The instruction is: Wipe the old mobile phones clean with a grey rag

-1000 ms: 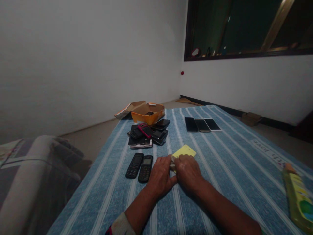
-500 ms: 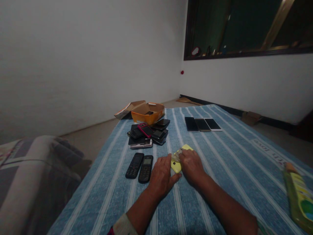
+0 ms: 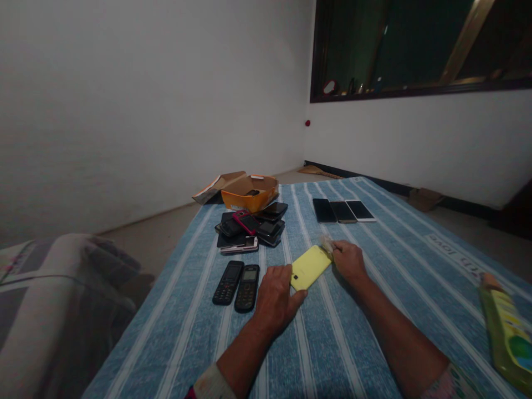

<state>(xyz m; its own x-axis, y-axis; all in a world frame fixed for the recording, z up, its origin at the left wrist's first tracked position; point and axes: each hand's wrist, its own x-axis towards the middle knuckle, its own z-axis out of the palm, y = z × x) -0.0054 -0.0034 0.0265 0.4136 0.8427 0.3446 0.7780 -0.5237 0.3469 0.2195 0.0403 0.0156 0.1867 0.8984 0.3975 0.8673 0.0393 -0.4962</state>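
Note:
A yellow phone [image 3: 311, 267] lies on the striped cloth with its back and camera showing. My left hand [image 3: 275, 293] grips its near left end, thumb along the lower edge and fingers along the upper one. At the far right end of the phone, my right hand [image 3: 348, 261] is closed on a crumpled, pale, see-through wipe [image 3: 326, 244], which looks like tissue or thin film. Left of my left hand are two black keypad phones, one [image 3: 247, 288] close to my fingers and another [image 3: 228, 282] beside it.
A heap of phones [image 3: 249, 224] lies in front of an open orange box [image 3: 236, 200]. Three phones [image 3: 343, 211] are lined up side by side at the back right. A bottle of yellow-green liquid [image 3: 505, 332] lies at the right edge of the blue striped cloth [image 3: 183, 321].
My right hand has slid right along the phone with the wipe, from the camera end to the far end, uncovering the yellow back. My left hand has hardly moved.

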